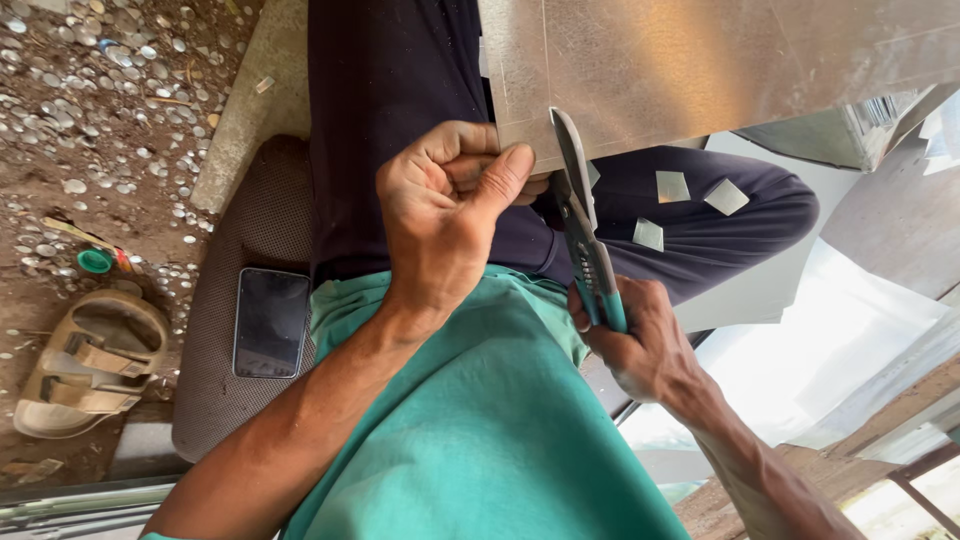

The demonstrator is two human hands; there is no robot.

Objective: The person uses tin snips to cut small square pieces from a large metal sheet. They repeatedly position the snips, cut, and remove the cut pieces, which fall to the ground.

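Centrally, the left hand (pixel 445 215) pinches the near edge of a metal sheet (pixel 700 65); the right hand (pixel 635 340), fingers clenched, grips tin snips (pixel 585 225) biting that edge. Cut squares (pixel 672 186) rest on the lap.

A dark smartphone (pixel 271 322) lies screen-up on a brown woven cushion (pixel 240 300) at about nine o'clock, and a tan strapped sandal (pixel 90 362) sits on the dirt just beyond the cushion at eight o'clock. A green bottle cap (pixel 96 261) rests a little above the sandal, while countless small shiny metal discs (pixel 110 90) are scattered over the ground toward ten o'clock. Three small square metal offcuts (pixel 672 186) rest on the dark trouser leg (pixel 720 220) at about two o'clock.
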